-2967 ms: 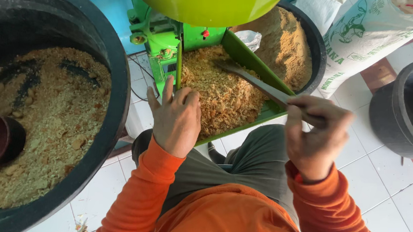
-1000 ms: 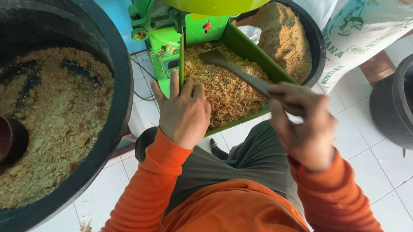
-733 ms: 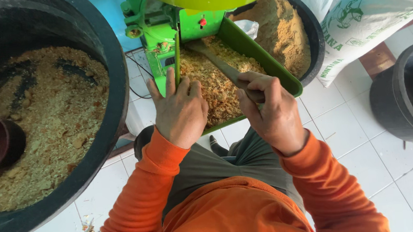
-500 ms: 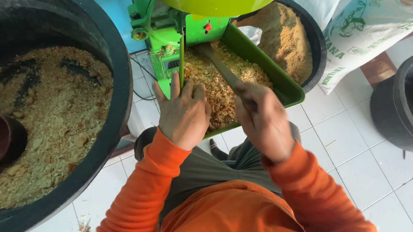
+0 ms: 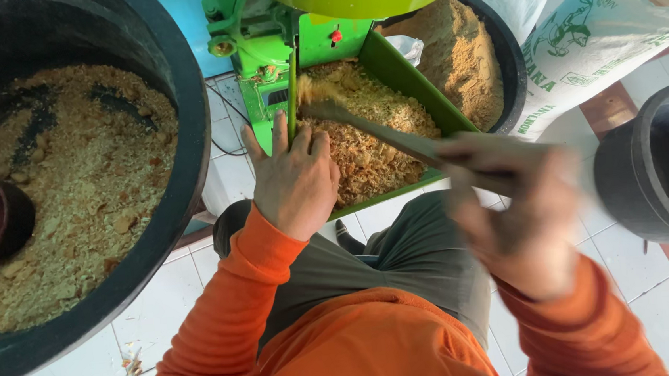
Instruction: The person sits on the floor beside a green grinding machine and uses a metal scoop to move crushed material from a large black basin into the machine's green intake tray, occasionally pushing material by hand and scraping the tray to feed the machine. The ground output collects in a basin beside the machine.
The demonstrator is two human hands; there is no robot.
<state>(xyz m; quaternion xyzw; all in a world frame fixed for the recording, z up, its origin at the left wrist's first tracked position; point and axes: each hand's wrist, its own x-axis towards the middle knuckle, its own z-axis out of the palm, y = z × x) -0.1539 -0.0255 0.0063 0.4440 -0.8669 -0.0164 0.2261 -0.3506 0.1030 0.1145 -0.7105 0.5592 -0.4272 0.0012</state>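
— Where did the stick [image 5: 370, 129] lie from the right hand [image 5: 511, 206]?

— It ran up and leftward from that blurred hand, which was clenched round its near end. Its long axis slanted across the green tray [image 5: 414, 86], far tip buried in the brown shredded feed [image 5: 371, 141].

— And the left hand [image 5: 294, 179]?

— Flat, fingers spread wide, holding nothing, resting on the tray's near left edge. It sat just beside the stick's tip, nearer the tip than the right hand was.

white green-printed sack [image 5: 601, 32] upper right
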